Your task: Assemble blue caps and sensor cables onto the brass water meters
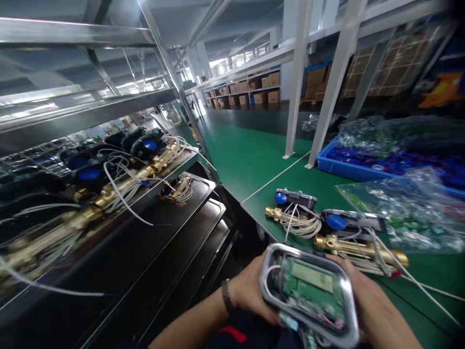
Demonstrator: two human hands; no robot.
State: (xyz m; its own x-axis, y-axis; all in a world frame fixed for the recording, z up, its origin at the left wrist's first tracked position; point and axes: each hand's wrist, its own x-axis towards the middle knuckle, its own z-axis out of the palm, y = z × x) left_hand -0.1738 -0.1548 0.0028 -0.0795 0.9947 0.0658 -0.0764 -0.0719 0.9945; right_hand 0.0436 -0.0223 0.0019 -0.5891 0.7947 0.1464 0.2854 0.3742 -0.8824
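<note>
Between my two hands is a meter with a clear-windowed, metal-rimmed housing [308,286]; a green circuit board and a pale display show inside. My left hand [252,288] wraps round its left side, a dark bracelet at the wrist. On the right side my right hand [366,295] grips it, its fingers partly hidden. Just beyond, on the green tabletop [247,145], lie two brass meters, a nearer one [363,249] and a farther one [290,215], each with a blue round cap and coiled white cable.
At left stands a metal rack [109,184] crowded with brass meters [105,194] and loose cables. A blue tray [341,167] of blue parts and a clear plastic bag [417,208] sit at right. White posts [327,97] rise from the table; cardboard boxes [269,89] fill far shelves.
</note>
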